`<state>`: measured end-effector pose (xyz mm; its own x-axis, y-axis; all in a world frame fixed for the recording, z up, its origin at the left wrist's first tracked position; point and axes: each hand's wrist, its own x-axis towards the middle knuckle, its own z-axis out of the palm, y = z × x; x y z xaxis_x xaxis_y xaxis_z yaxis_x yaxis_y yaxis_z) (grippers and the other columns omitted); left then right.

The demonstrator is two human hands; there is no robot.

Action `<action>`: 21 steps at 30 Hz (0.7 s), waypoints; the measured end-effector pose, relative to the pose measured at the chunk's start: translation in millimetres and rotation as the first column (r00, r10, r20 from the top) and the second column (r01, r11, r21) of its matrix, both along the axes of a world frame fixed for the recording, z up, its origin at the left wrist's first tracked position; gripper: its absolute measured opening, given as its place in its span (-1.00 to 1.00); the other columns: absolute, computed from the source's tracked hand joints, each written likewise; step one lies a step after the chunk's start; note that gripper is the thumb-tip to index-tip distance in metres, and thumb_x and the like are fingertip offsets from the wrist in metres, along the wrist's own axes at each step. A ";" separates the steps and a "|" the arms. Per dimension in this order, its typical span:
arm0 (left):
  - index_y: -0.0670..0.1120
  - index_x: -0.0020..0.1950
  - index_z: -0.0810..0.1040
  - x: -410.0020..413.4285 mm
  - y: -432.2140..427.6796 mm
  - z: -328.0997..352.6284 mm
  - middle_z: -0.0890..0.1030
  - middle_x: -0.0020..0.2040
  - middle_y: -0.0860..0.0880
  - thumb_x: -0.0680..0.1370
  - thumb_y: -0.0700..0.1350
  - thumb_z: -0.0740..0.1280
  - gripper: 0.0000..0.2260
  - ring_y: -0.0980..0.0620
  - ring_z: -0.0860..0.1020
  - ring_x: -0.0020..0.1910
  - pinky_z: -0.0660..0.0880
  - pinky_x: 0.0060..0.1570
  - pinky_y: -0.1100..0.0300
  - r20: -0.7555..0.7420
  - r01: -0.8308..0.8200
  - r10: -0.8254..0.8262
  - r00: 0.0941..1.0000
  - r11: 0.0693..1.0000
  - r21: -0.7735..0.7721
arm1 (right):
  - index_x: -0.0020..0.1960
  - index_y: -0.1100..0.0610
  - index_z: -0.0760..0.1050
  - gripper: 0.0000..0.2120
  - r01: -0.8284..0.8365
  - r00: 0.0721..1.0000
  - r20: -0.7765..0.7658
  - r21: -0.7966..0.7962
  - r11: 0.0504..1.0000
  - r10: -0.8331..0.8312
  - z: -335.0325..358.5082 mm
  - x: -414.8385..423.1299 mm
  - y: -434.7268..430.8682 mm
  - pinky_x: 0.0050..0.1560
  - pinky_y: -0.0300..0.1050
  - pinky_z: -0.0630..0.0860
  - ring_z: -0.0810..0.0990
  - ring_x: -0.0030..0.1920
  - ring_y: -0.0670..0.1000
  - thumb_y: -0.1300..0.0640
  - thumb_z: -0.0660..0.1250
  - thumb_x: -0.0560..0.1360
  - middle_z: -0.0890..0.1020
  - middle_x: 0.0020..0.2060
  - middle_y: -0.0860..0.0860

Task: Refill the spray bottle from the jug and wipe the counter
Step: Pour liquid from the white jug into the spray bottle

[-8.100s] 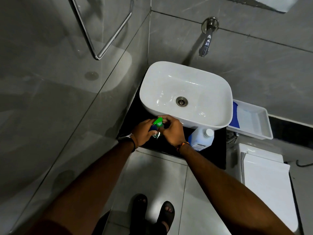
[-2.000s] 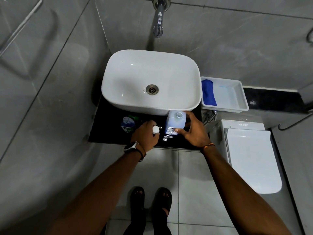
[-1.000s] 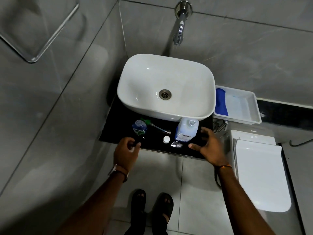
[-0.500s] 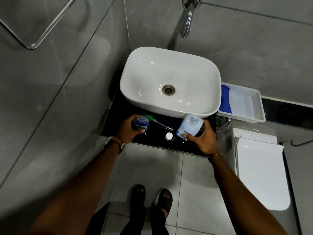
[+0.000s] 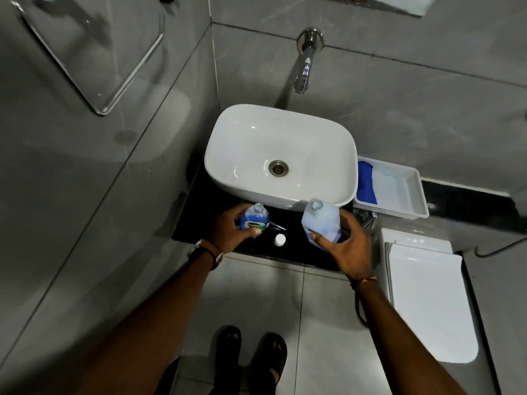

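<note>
My left hand [image 5: 228, 232] grips the small blue spray bottle [image 5: 254, 219], which has no top on its neck and is held just above the black counter [image 5: 196, 220]. My right hand [image 5: 349, 244] holds the pale translucent jug [image 5: 321, 222], uncapped and lifted off the counter in front of the basin. The jug's white cap [image 5: 280, 239] lies on the counter between my hands. Part of the green spray head's tube [image 5: 276, 224] shows beside the bottle. A blue cloth [image 5: 366, 184] lies in the white tray [image 5: 410, 195] at the right.
A white basin [image 5: 281, 155] sits on the counter under a wall tap [image 5: 303, 72]. A white toilet [image 5: 427, 297] stands at the right below the tray. Grey tiled walls close in on the left and back. My sandalled feet [image 5: 251, 357] stand on the tiled floor.
Both hands closed on their objects half a second ago; now the bottle and the jug are raised off the counter. The cap stays between them.
</note>
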<state>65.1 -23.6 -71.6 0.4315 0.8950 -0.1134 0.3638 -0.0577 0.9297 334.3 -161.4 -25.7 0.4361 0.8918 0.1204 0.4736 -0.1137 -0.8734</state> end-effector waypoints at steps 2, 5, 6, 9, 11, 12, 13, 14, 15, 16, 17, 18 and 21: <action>-0.11 0.32 0.54 9.1 -3.1 11.5 0.65 0.10 0.01 0.37 -0.21 0.61 -0.45 0.15 0.63 0.02 0.61 0.00 0.39 -0.009 0.027 -0.027 1.000 0.999 0.030 | 0.35 -0.04 0.53 -0.32 -0.008 0.999 0.047 0.016 1.000 0.007 13.6 -0.9 -0.8 0.23 -0.21 0.56 0.60 0.24 -0.13 -0.07 0.67 0.29 0.64 0.23 -0.11; -0.09 0.30 0.56 21.6 -8.9 29.5 0.64 0.05 0.08 0.37 -0.14 0.61 -0.47 0.26 0.63 -0.05 0.56 -0.10 0.51 -0.009 0.032 -0.031 0.999 0.996 0.085 | 0.43 -0.02 0.51 -0.25 -0.027 0.987 0.157 0.040 0.999 0.020 36.4 -1.5 -1.5 0.28 -0.33 0.47 0.56 0.26 -0.22 -0.15 0.61 0.30 0.62 0.26 -0.11; -0.07 0.29 0.56 25.3 -10.7 34.9 0.65 0.03 0.10 0.37 -0.12 0.62 -0.47 0.31 0.64 -0.06 0.56 -0.11 0.50 0.008 0.031 -0.032 0.999 0.995 0.095 | 0.44 -0.02 0.51 -0.25 -0.035 0.980 0.199 0.037 0.999 0.027 44.1 -1.5 -0.8 0.29 -0.33 0.46 0.57 0.25 -0.20 -0.16 0.61 0.30 0.63 0.26 -0.10; -0.07 0.26 0.58 33.7 -15.0 48.4 0.69 0.02 0.06 0.37 -0.10 0.62 -0.50 0.24 0.67 -0.05 0.61 -0.08 0.38 0.049 0.040 -0.046 0.998 0.992 0.123 | 0.44 -0.01 0.51 -0.26 -0.074 0.933 0.355 0.020 0.997 0.062 62.4 0.1 1.3 0.27 -0.19 0.50 0.61 0.22 -0.02 -0.13 0.62 0.32 0.66 0.23 -0.03; -0.09 0.25 0.58 37.5 -16.7 56.7 0.69 0.01 0.03 0.37 -0.10 0.62 -0.52 0.18 0.68 -0.05 0.63 -0.07 0.34 0.064 0.044 -0.054 0.996 0.988 0.148 | 0.45 0.02 0.51 -0.26 -0.112 0.891 0.445 0.012 0.994 0.095 72.7 3.0 2.5 0.24 -0.05 0.55 0.62 0.20 0.07 -0.18 0.57 0.34 0.67 0.22 0.01; -0.10 0.24 0.58 39.3 -16.8 60.2 0.69 0.01 0.02 0.38 -0.11 0.62 -0.53 0.18 0.67 -0.05 0.63 -0.08 0.33 0.071 0.047 -0.059 0.996 0.986 0.158 | 0.45 0.03 0.51 -0.26 -0.122 0.869 0.484 0.009 0.993 0.102 76.9 5.0 3.7 0.22 -0.01 0.57 0.62 0.19 0.09 -0.20 0.55 0.34 0.67 0.22 0.02; -0.11 0.23 0.58 41.0 -16.8 64.1 0.69 0.01 0.02 0.38 -0.11 0.61 -0.54 0.20 0.67 -0.05 0.63 -0.08 0.34 0.081 0.051 -0.065 0.995 0.984 0.168 | 0.45 0.03 0.50 -0.25 -0.125 0.847 0.522 0.010 0.992 0.101 81.3 6.9 4.8 0.20 0.01 0.58 0.62 0.17 0.10 -0.21 0.55 0.33 0.67 0.22 0.03; -0.11 0.23 0.58 42.6 -16.7 67.5 0.69 0.01 0.02 0.39 -0.12 0.61 -0.55 0.21 0.67 -0.05 0.62 -0.07 0.36 0.092 0.054 -0.071 0.993 0.983 0.178 | 0.45 0.03 0.50 -0.24 -0.126 0.825 0.558 0.016 0.992 0.096 85.0 8.0 6.0 0.19 0.01 0.58 0.62 0.16 0.10 -0.20 0.57 0.33 0.68 0.21 0.03; -0.11 0.22 0.58 44.0 -16.3 70.6 0.69 0.01 0.02 0.39 -0.13 0.61 -0.56 0.22 0.67 -0.04 0.61 -0.07 0.37 0.102 0.056 -0.076 0.992 0.981 0.187 | 0.46 0.02 0.50 -0.24 -0.126 0.803 0.590 0.024 0.992 0.088 88.0 8.9 7.5 0.18 0.00 0.58 0.62 0.14 0.10 -0.20 0.58 0.33 0.68 0.20 0.03; -0.11 0.22 0.58 45.3 -15.8 73.5 0.69 0.01 0.02 0.39 -0.13 0.60 -0.56 0.21 0.67 -0.04 0.60 -0.06 0.37 0.112 0.056 -0.079 0.991 0.980 0.193 | 0.46 0.02 0.50 -0.24 -0.126 0.784 0.616 0.030 0.992 0.081 90.5 9.7 9.0 0.17 0.00 0.58 0.63 0.13 0.10 -0.19 0.59 0.32 0.68 0.19 0.04; -0.10 0.22 0.58 46.3 -15.1 76.1 0.69 0.01 0.02 0.39 -0.13 0.60 -0.56 0.18 0.67 -0.03 0.60 -0.05 0.36 0.118 0.057 -0.082 0.990 0.979 0.197 | 0.46 0.02 0.49 -0.23 -0.124 0.770 0.634 0.031 0.992 0.076 92.7 10.4 10.2 0.16 0.00 0.58 0.63 0.12 0.11 -0.18 0.59 0.32 0.69 0.18 0.05; -0.10 0.22 0.58 47.0 -14.8 78.3 0.70 0.02 0.01 0.39 -0.12 0.60 -0.56 0.15 0.67 -0.03 0.60 -0.05 0.36 0.120 0.057 -0.082 0.989 0.977 0.204 | 0.46 0.02 0.49 -0.23 -0.120 0.759 0.647 0.029 0.992 0.073 94.8 10.5 11.0 0.15 0.01 0.59 0.63 0.11 0.11 -0.18 0.59 0.32 0.69 0.17 0.06; -0.10 0.22 0.57 46.7 -15.3 81.2 0.70 0.04 -0.02 0.39 -0.11 0.60 -0.56 0.09 0.68 -0.01 0.60 -0.04 0.37 0.115 0.059 -0.088 0.989 0.971 0.233 | 0.46 0.02 0.48 -0.21 -0.109 0.736 0.673 0.012 0.994 0.073 99.3 9.2 11.2 0.12 0.04 0.60 0.63 0.08 0.14 -0.17 0.61 0.31 0.69 0.15 0.08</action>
<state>111.8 -38.9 9.6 0.4951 0.8560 0.1488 0.2334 -0.2959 0.9263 343.5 -150.2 73.6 0.1431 0.9083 0.3932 0.9444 -0.0065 -0.3286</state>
